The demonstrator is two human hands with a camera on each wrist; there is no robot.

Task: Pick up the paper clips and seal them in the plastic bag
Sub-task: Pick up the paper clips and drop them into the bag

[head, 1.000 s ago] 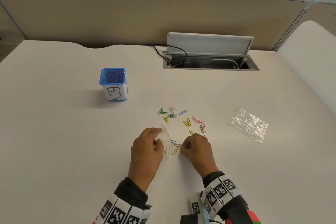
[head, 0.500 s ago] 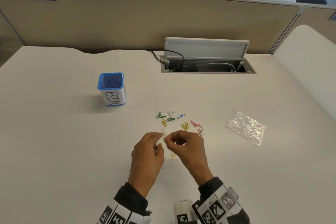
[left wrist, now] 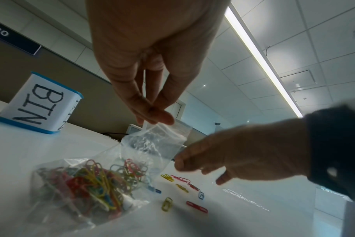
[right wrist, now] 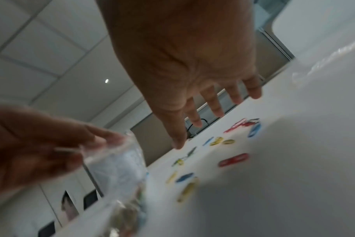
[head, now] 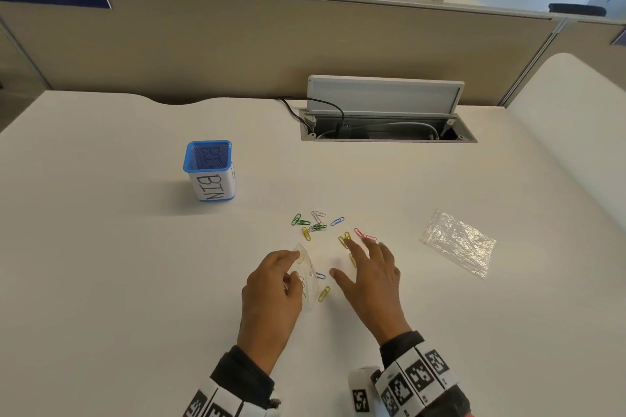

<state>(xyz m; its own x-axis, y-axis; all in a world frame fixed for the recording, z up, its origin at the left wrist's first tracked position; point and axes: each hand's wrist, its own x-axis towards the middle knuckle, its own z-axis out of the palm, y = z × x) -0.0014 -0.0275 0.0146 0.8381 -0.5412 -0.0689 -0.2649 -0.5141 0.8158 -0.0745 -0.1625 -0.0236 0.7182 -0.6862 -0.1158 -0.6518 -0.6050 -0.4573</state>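
My left hand (head: 271,284) pinches the top edge of a small clear plastic bag (head: 309,276) between thumb and fingers (left wrist: 152,112). The bag (left wrist: 103,181) rests on the white table with its mouth up and holds several coloured paper clips. My right hand (head: 369,267) hovers just right of the bag with its fingers spread and straight, holding nothing. Several loose paper clips (head: 318,225) lie scattered beyond and between the hands, and some show under the right hand's fingertips (right wrist: 231,141). A yellow clip (head: 324,293) lies beside the bag.
A blue mesh cup labelled BIN (head: 210,171) stands at the back left. A second, crumpled clear bag (head: 458,240) lies flat to the right. An open cable hatch (head: 386,127) with cords sits at the table's back, below a beige partition.
My right hand has left the bag's mouth, opened its fingers and moved right and forward over the loose clips. The left hand still holds the bag upright.
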